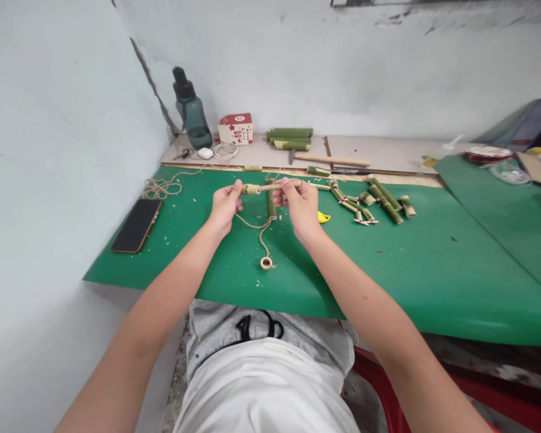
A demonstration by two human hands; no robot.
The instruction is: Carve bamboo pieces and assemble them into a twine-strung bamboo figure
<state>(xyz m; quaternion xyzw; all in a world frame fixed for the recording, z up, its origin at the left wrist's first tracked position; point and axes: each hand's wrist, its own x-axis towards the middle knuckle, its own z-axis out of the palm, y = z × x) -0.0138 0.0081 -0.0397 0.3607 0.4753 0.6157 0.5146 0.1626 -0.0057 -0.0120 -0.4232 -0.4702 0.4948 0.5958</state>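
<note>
Above the green mat (234,270), my left hand (225,207) pinches a short pale bamboo piece (251,189). A thin tan stick (269,187) meets that piece's right end, and my right hand (296,201) is closed round the stick's other end. Beneath my hands a green bamboo tube (272,205) lies on the mat. Tan cord (264,240) runs from near my left hand past the tube's lower end to a small bamboo ring (265,263). Whether the stick sits inside the bamboo piece cannot be made out.
A phone (137,225) and loose cord (161,187) lie at the left. Behind stand a bottle (193,117) and a box (235,129), with a hammer (331,160) on the ledge. Jointed bamboo pieces (349,203), cut tubes (385,201) and a yellow object (324,217) lie right of my hands.
</note>
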